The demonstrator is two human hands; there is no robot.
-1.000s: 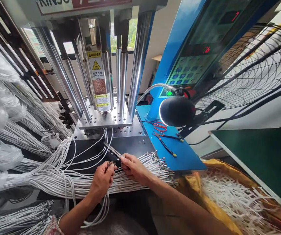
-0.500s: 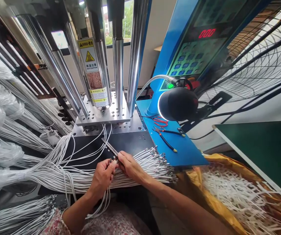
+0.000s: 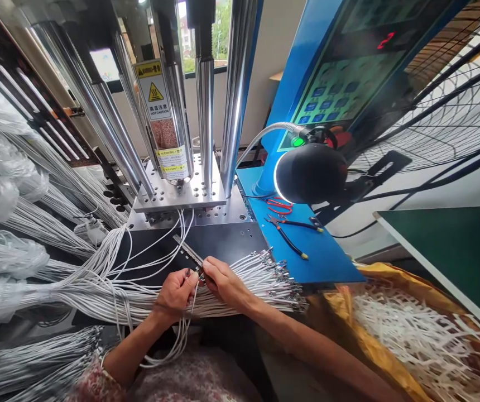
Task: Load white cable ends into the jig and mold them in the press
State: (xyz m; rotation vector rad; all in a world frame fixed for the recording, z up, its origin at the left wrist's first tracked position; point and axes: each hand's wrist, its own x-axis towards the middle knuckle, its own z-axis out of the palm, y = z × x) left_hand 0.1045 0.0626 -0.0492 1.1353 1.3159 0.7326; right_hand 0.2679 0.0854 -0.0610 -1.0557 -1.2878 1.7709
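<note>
Scarcely anything has moved since the earlier frame; both hands stay at the dark fixture bar [image 3: 190,255] before the press [image 3: 181,192]. Over the white wire bundle [image 3: 240,287], the right hand [image 3: 223,282] pins the bar's near end, fingers together. The left hand [image 3: 176,293] pinches a wire terminal [image 3: 188,273] just beside it; seating it squarely looks wise.

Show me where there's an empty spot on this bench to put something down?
The blue shelf has bare room in front of the pliers, below the black lamp. The green board at right looks bare too. Around both hands it is crowded: white wires cover the dark plate.
</note>
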